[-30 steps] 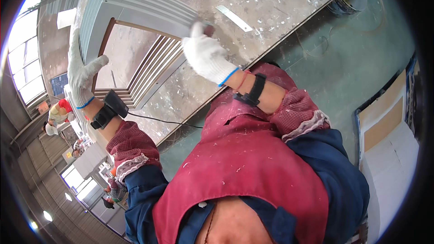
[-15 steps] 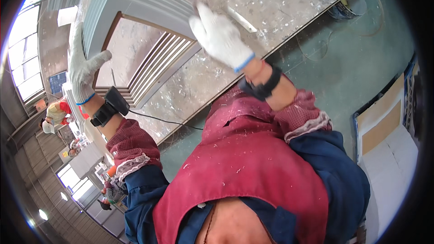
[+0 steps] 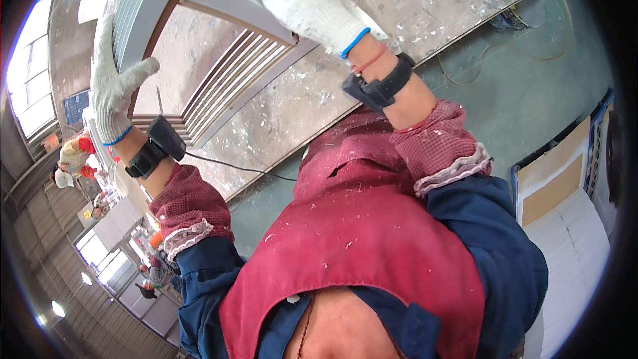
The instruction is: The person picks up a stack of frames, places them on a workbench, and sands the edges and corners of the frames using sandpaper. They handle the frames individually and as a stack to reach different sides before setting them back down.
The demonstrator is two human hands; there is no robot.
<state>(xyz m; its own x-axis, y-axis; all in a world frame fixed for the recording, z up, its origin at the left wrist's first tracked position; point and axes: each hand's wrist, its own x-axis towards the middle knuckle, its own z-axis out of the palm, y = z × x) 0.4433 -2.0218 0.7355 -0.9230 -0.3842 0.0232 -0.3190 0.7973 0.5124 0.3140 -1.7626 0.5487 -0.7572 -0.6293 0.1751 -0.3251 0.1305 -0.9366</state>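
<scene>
A stack of grey rectangular frames with ridged edges and brown inner sides stands on the worktable, its opening showing the tabletop. My left hand, in a white knit glove, lies along the stack's left side. Its fingers are stretched out and the thumb is spread toward the opening. At the right end of the stack is my right hand, gloved alike, with fingers extended and the thumb apart against the frames' edge. A pale flat strip lies on the table just beyond the right hand, partly hidden by it.
The worktable is spotted with paint, and its edge runs diagonally to the upper right. A bucket stands on the green floor beyond that edge. A black cable trails from my left wrist device. Other people are at the far left.
My right hand has shifted left and upward along the frames' right end. The stack and my left hand sit slightly higher and further left in the picture.
</scene>
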